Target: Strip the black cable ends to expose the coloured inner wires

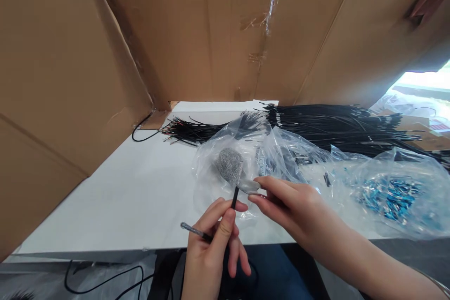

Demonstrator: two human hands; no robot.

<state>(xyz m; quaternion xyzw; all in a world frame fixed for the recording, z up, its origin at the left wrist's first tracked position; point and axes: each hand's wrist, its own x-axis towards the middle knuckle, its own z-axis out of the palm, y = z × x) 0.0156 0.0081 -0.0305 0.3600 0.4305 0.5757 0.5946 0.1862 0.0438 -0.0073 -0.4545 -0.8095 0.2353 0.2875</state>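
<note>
My left hand (215, 239) pinches a short black cable (235, 198) between thumb and fingers, its thin pale end pointing up and away. Another black piece with a silvery braided-looking tip (190, 228) sticks out on the left of the same hand; whether it is the same cable I cannot tell. Between the thumb and fingers of my right hand (298, 206) is a flat, grey, rounded piece (249, 186), touching or very close to the cable's upper end. Just behind, a clear plastic bag (204, 173) holds a grey wiry clump (229, 164).
Bundles of black cables (326, 124) lie across the back of the white table (116, 197). At the right rests a clear bag of small blue pieces (393, 197). Cardboard walls (168, 37) stand behind and to the left. Loose black cable (105, 286) hangs below the table's front edge.
</note>
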